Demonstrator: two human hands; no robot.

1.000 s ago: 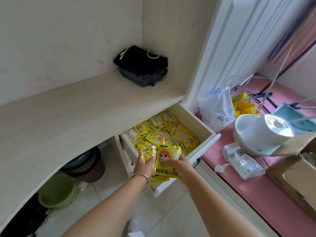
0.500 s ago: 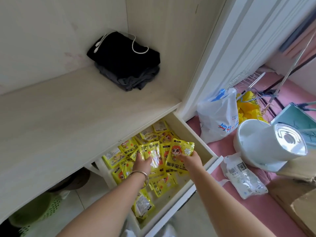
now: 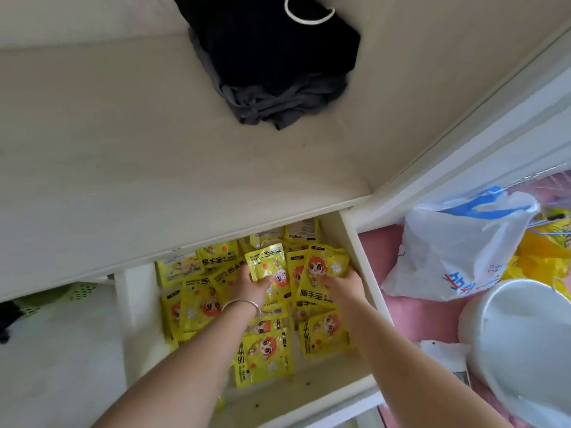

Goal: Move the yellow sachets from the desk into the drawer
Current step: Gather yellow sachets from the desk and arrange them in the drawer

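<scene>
The drawer (image 3: 364, 264) is pulled out from under the front edge of the desk (image 3: 123, 180), near the desk's right corner. Many yellow sachets (image 3: 197, 304) lie inside it in a messy heap, most of them toward the back and the middle. A few lie flat nearer the front edge of the drawer, where some bare floor of the drawer shows. Both hands reach down into the drawer. The left hand (image 3: 250, 284) has a silver bangle (image 3: 241, 305) on its wrist, and its fingers curl round one yellow sachet (image 3: 266, 262) that stands up a bit from the heap. The right hand (image 3: 346, 281) is by the right wall of the drawer. It holds another sachet with a cartoon face (image 3: 323, 274) by that sachet's right edge. The two held sachets sit side by side, near the back of the drawer, and both touch the heap under them. On the desk top, at the back toward the right corner, lies a folded pile of black clothes (image 3: 272, 57) with a white cord (image 3: 309, 17) on top. To the right of the drawer there is a pink surface (image 3: 411, 313). On it sit a white plastic bag with blue handles (image 3: 457, 248) and a white round tub (image 3: 519, 335). Something yellow (image 3: 543, 257) peeks out behind the bag. Under the left part of the desk a green basket (image 3: 61, 293) shows.
</scene>
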